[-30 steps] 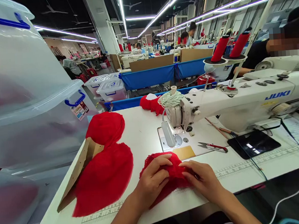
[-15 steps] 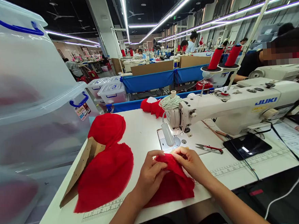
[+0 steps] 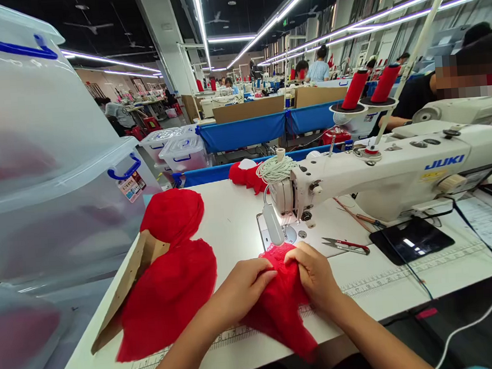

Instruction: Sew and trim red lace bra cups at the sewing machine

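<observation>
My left hand (image 3: 240, 289) and my right hand (image 3: 315, 275) both grip a piece of red lace fabric (image 3: 280, 311) on the white table (image 3: 235, 213). The fabric's far edge lies just in front of the presser foot of the white sewing machine (image 3: 388, 171). Its near end hangs over the table's front edge. Both hands have their fingers closed on the cloth.
Two stacks of red fabric pieces (image 3: 169, 285) lie on a cardboard sheet (image 3: 130, 282) to the left. Thread snips (image 3: 346, 245) and a black tablet (image 3: 412, 239) lie right of the needle. Clear plastic bins (image 3: 38, 165) stand at far left. Other people work at machines behind.
My hands have pushed the red lace piece forward toward the needle and turned it, so its near end now drapes over the table edge. My right hand moved from flat on the cloth to gripping it.
</observation>
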{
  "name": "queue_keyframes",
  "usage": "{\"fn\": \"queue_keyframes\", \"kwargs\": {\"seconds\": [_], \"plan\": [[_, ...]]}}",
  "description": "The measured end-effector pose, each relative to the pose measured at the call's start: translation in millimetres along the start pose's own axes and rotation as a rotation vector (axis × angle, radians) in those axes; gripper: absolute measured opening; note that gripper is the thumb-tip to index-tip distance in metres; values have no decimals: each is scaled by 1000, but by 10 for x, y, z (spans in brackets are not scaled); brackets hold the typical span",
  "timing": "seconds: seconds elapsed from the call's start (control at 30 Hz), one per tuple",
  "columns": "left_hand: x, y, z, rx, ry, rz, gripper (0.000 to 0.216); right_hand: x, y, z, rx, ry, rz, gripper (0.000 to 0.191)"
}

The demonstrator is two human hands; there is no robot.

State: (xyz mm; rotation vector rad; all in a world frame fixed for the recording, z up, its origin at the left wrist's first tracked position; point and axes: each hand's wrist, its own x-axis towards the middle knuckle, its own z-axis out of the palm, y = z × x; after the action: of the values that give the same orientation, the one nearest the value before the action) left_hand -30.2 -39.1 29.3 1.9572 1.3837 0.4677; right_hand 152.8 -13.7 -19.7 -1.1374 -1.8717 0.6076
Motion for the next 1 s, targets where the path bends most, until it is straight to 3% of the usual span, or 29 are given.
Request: {"fn": "queue_keyframes", "kwargs": {"seconds": [0.17,0.43,0.7,1.0], "plan": [[53,-63,42,-242,7,-47,31,1,-48,-82,101,-52,-61,24],[121,-20,134,-658,35,-144,37,18,-52,-100,274,-147,-10,14],[142,-94,208,-733,229,-86,36,-78,66,-1,366,-102,191,59],[86,-173,207,-881,130,-113,33,-34,95,-15,401,-72,209,36]]}}
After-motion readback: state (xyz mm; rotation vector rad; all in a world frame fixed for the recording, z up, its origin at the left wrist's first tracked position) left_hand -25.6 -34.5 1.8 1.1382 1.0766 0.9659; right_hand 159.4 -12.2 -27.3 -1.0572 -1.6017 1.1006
